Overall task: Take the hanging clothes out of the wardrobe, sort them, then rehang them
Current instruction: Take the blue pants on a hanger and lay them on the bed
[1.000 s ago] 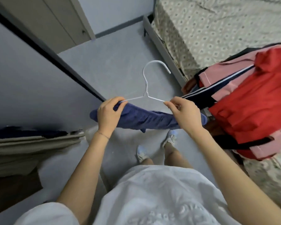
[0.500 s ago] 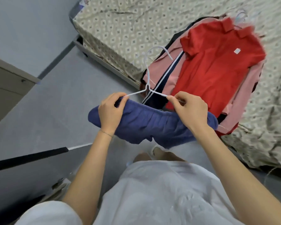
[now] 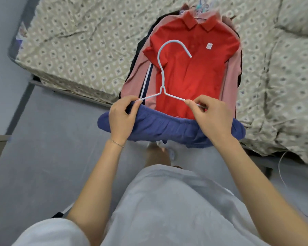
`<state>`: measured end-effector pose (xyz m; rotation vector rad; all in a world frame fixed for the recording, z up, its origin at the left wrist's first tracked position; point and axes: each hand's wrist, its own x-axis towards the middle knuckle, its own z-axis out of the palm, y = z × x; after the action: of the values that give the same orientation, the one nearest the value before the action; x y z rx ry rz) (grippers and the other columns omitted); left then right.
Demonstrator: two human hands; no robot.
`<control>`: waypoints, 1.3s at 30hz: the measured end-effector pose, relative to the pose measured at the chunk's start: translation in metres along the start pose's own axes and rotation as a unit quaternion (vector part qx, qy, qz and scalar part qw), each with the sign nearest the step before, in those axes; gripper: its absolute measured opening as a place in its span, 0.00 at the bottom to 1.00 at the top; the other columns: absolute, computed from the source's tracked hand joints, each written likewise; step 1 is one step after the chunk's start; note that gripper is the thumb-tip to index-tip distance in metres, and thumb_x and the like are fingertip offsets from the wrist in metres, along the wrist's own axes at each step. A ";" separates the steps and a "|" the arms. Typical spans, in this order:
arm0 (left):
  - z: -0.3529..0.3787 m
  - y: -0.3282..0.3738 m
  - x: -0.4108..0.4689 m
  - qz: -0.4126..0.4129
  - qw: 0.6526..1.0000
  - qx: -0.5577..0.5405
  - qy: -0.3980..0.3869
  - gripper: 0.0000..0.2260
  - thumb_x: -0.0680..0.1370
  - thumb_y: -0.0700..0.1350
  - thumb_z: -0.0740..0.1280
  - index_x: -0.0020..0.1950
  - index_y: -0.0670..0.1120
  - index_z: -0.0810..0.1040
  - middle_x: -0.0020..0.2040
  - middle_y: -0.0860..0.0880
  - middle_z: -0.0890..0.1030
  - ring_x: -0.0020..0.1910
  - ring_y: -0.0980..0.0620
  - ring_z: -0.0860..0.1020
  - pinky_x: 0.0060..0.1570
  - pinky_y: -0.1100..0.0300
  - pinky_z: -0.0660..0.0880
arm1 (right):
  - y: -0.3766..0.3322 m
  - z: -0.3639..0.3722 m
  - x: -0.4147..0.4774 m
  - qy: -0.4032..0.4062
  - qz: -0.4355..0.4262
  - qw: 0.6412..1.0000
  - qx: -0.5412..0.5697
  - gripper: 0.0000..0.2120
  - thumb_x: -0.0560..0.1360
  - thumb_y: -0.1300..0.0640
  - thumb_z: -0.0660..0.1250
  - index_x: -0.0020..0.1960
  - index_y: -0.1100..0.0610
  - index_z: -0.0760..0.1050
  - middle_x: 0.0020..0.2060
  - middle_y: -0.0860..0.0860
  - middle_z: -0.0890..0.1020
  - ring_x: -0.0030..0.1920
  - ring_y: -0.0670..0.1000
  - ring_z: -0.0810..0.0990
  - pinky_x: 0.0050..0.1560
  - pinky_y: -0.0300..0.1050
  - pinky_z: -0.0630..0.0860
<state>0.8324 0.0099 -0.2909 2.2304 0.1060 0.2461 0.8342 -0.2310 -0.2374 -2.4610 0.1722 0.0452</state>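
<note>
So we've got the blue garment (image 3: 164,126) draped over the bottom of a white wire hanger (image 3: 161,80), held up in the air right at the edge of the bed, with the hook pointing away from us over the clothes pile. It's bunched up, so we can't tell if it's shorts or something else.

Our left hand (image 3: 122,119) pinches the hanger's left shoulder where the blue fabric starts, thumb and forefinger closed on the wire. Our right hand (image 3: 212,118) does the same on the right shoulder, fingers curled around the thin wire. Both arms reach forward, roughly level.

Progress-wise, we'd guess we're in the taking-out stage or just starting to sort. A red polo shirt (image 3: 190,71) already lies on top of a stack of pink and dark clothes (image 3: 133,82) on the bed (image 3: 78,50), with a bunch of hanger hooks (image 3: 201,4) poking out at the far end. The wardrobe isn't in view, so nothing looks rehung yet.
</note>
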 end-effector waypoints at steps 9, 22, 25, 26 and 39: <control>0.051 0.004 0.133 0.018 0.997 -0.035 -0.062 0.06 0.80 0.45 0.66 0.50 0.44 0.82 0.45 0.55 0.82 0.46 0.55 0.79 0.51 0.57 0.76 | -0.003 -0.007 0.111 0.054 0.049 0.997 -0.024 0.18 0.77 0.41 0.66 0.37 0.54 0.75 0.27 0.50 0.73 0.33 0.51 0.74 0.36 0.49 0.71; 0.153 -0.005 0.272 0.025 0.982 -0.061 -0.178 0.04 0.81 0.43 0.66 0.49 0.48 0.79 0.44 0.57 0.79 0.46 0.55 0.78 0.52 0.55 0.75 | 0.050 0.015 0.242 0.103 0.103 0.989 0.029 0.15 0.77 0.45 0.67 0.38 0.54 0.78 0.30 0.45 0.77 0.33 0.47 0.74 0.47 0.48 0.72; 0.182 -0.003 0.293 0.008 0.981 -0.062 -0.182 0.05 0.81 0.45 0.65 0.49 0.47 0.80 0.43 0.58 0.79 0.45 0.52 0.78 0.52 0.49 0.75 | 0.064 0.013 0.273 0.093 0.132 0.987 0.028 0.13 0.78 0.44 0.66 0.39 0.51 0.78 0.32 0.42 0.77 0.35 0.44 0.74 0.57 0.34 0.61; 0.191 -0.001 0.300 0.005 0.982 -0.062 -0.178 0.05 0.81 0.45 0.65 0.49 0.47 0.80 0.43 0.59 0.79 0.46 0.53 0.78 0.52 0.48 0.75 | 0.067 0.012 0.283 0.092 0.140 0.986 0.023 0.13 0.78 0.44 0.66 0.39 0.49 0.77 0.33 0.41 0.77 0.36 0.44 0.74 0.56 0.29 0.56; 0.273 0.007 0.390 -0.005 0.985 -0.065 -0.159 0.06 0.81 0.43 0.65 0.47 0.43 0.79 0.44 0.55 0.81 0.46 0.60 0.77 0.51 0.65 0.72 | 0.115 0.013 0.401 0.098 0.145 0.984 0.036 0.14 0.78 0.42 0.64 0.40 0.48 0.80 0.36 0.42 0.81 0.40 0.43 0.75 0.52 0.41 0.56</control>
<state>1.2715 -0.1403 -0.3961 2.1088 -0.0699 -0.1087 1.2163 -0.3571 -0.3494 -2.3469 0.6080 -0.0776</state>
